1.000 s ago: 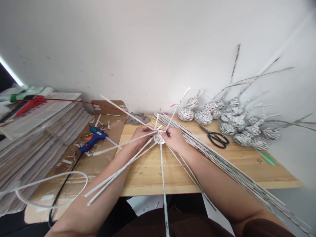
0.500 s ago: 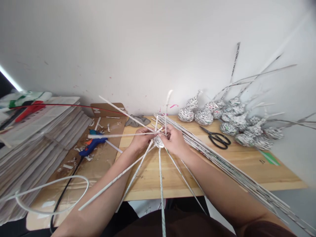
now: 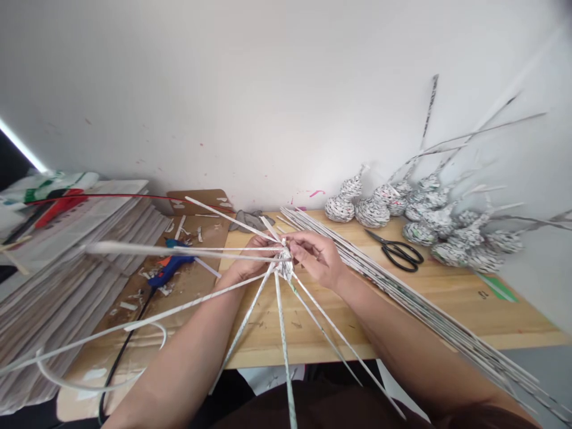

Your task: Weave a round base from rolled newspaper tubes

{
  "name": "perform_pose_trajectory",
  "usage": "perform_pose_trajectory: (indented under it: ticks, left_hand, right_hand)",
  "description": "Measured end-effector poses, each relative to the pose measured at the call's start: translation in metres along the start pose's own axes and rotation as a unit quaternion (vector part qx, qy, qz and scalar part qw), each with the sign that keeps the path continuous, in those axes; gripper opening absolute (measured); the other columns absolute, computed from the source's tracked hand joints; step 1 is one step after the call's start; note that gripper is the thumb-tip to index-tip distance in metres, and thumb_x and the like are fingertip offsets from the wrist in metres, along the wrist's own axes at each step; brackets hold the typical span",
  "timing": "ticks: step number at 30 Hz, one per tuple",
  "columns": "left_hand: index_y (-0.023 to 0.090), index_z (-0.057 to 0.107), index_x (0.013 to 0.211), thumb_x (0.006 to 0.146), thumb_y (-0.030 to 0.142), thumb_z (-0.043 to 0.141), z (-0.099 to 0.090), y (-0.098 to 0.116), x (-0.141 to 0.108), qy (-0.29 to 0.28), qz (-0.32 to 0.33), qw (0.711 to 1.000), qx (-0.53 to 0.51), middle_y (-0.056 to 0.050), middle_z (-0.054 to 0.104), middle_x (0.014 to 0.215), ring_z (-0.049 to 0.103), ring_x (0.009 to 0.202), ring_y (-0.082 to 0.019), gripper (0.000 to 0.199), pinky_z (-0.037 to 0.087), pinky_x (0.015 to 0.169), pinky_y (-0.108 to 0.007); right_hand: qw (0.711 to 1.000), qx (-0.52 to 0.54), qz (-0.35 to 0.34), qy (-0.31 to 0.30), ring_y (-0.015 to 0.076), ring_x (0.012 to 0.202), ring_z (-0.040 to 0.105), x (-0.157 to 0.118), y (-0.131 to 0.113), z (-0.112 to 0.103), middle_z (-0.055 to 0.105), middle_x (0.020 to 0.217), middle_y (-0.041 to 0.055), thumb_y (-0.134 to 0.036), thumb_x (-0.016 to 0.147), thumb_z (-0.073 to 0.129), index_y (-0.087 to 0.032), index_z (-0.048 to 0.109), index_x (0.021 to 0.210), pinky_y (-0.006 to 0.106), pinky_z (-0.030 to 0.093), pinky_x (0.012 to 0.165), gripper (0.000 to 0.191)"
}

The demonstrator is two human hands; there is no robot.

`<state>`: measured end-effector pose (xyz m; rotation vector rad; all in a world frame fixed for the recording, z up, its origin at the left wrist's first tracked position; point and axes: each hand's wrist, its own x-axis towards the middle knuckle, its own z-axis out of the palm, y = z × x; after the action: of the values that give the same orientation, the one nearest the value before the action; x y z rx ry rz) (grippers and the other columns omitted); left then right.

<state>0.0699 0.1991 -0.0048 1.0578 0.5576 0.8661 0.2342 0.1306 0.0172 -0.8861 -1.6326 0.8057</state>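
The small woven paper piece (image 3: 285,268) sits between both hands, over the wooden bench (image 3: 447,286); I can't tell if it touches the wood. L. hand (image 3: 250,266) is nearly closed on its left side, fingertips partly hidden. R. hand (image 3: 318,257) pinches at its upper right edge, thumb against index, other fingers loosely curled. I'd judge it v. light, prob. not slippery, rather springy. The long paper strands (image 3: 283,333), spreading out all around, look stiff along their length but may crease if bent sharply. Best hold is the woven centre, w/ gentle pressure; strands should be taken nr. their base, not by the tips.
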Motion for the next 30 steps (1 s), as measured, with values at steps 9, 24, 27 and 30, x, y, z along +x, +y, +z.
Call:
perform_pose_trajectory:
  ticks: [9,24,27,30]
  left_hand:
    - [0.015,0.068,0.069,0.060,0.030,0.085,-0.003,-0.010,0.005,-0.011,0.060,0.998,0.000,-0.002,0.065,0.063,0.057,0.054,-0.014,0.025,0.044,0.054,-0.028]
    - [0.016,0.066,0.065,0.056,0.036,0.087,0.003,-0.002,0.003,0.024,0.092,0.995,0.019,0.001,0.061,0.057,0.051,0.051,-0.011,0.030,0.041,0.053,-0.026]
    - [0.016,0.067,0.064,0.054,0.036,0.087,0.004,0.000,0.003,0.028,0.088,0.996,0.018,0.000,0.061,0.056,0.052,0.049,-0.011,0.030,0.041,0.050,-0.026]
    - [0.017,0.068,0.065,0.055,0.037,0.087,0.005,0.000,0.002,0.031,0.078,0.996,0.026,0.000,0.058,0.053,0.050,0.045,-0.011,0.030,0.041,0.048,-0.027]
  right_hand:
    - [0.980,-0.141,-0.087,0.110,0.0100,0.063,0.061,0.002,-0.007,0.005,0.070,0.079,0.0026,-0.027,0.084,0.067,-0.019,0.070,0.095,0.022,0.049,0.057,0.013]
    - [0.928,-0.251,-0.262,0.088,0.0164,0.081,0.064,-0.001,-0.014,0.000,0.071,0.088,0.0039,-0.011,0.081,0.065,-0.023,0.065,0.092,0.031,0.053,0.075,0.016]
    - [0.939,-0.228,-0.228,0.123,0.0165,0.081,0.064,0.000,-0.018,-0.001,0.070,0.087,0.0039,-0.013,0.081,0.066,-0.022,0.063,0.094,0.031,0.052,0.074,0.016]
    - [0.936,-0.245,-0.214,0.136,0.0167,0.083,0.063,0.002,-0.020,-0.002,0.069,0.086,0.0034,-0.015,0.082,0.066,-0.023,0.062,0.093,0.031,0.052,0.075,0.014]
